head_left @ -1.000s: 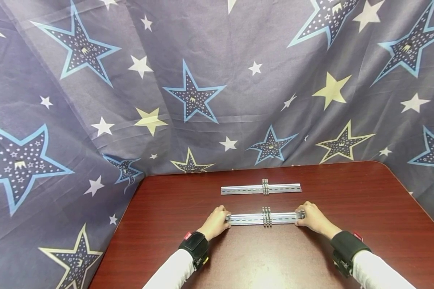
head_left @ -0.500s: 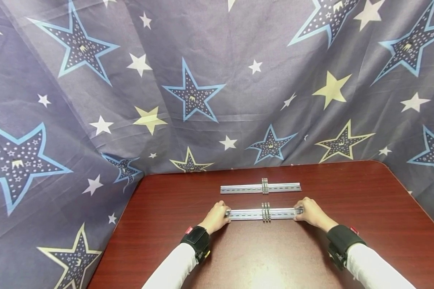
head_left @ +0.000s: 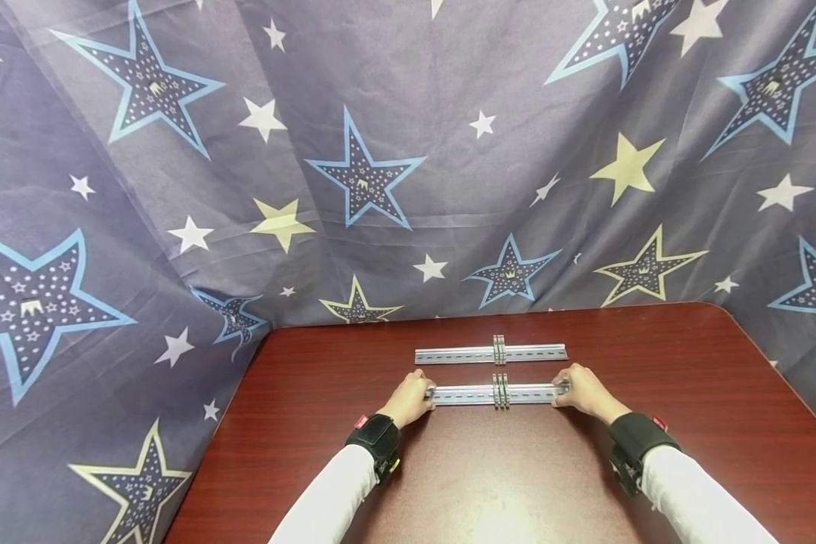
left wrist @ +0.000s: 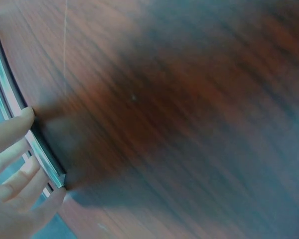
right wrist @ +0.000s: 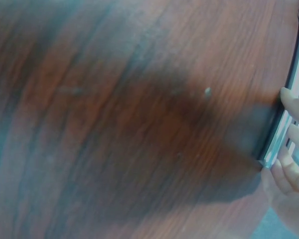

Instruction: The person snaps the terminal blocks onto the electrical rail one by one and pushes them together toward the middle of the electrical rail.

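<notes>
A silver slotted metal mounting rail [head_left: 464, 395] lies crosswise before me, with several small metal clips [head_left: 500, 391] clamped side by side near its middle. My left hand [head_left: 410, 399] grips its left end, thumb on the near edge and fingers over the far side, as the left wrist view shows. At the opposite end my right hand [head_left: 582, 391] holds the rail the same way; its thumb [right wrist: 290, 102] presses the near edge in the right wrist view. Just beyond lies a second slotted rail [head_left: 455, 355], parallel to the first, with similar clips [head_left: 499, 350] on it.
Both rails are on a reddish-brown wood-grain table [head_left: 326, 370]. A grey curtain [head_left: 408, 91] with a star pattern hangs behind and to the sides. Black bands with small devices are strapped round both wrists.
Both hands have slid the near rail away from me, closer to the second rail. The grip at both ends stays the same, and the far rail has kept its place.
</notes>
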Demonstrator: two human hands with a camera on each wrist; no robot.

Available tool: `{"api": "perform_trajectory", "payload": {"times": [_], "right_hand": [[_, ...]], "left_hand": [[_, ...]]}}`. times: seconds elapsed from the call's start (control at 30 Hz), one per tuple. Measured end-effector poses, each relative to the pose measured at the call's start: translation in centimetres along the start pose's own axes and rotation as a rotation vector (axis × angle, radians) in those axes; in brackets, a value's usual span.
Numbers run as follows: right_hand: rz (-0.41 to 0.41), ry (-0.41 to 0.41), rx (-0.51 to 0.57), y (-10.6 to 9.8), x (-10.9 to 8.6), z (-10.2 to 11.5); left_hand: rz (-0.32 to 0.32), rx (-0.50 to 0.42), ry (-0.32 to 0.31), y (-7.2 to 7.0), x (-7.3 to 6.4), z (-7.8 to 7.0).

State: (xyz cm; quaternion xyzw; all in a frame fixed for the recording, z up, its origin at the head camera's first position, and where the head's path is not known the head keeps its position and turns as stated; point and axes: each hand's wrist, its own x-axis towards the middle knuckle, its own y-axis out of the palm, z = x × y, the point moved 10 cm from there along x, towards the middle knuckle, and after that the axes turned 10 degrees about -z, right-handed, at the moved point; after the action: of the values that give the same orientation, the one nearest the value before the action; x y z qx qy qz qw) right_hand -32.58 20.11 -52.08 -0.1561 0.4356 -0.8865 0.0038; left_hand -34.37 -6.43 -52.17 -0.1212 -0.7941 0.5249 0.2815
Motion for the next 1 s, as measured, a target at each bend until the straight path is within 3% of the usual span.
{"api": "perform_trajectory", "payload": {"times": [0.23,0.77,1.0], "right_hand": [[0.009,0.038,-0.001,0.2,0.6,-0.5],[-0.013,0.040,0.000,0.2,1.7,-0.8],[-0.012,0.044,-0.002,0.4,2.0,-1.0]], "left_hand": [[0.004,0.010,-0.016,-0.1,0.7,0.3],[0.009,-0.014,-0.047,0.2,1.7,1.0],[0.014,0.017,-0.067,0.4,2.0,1.3]]}}
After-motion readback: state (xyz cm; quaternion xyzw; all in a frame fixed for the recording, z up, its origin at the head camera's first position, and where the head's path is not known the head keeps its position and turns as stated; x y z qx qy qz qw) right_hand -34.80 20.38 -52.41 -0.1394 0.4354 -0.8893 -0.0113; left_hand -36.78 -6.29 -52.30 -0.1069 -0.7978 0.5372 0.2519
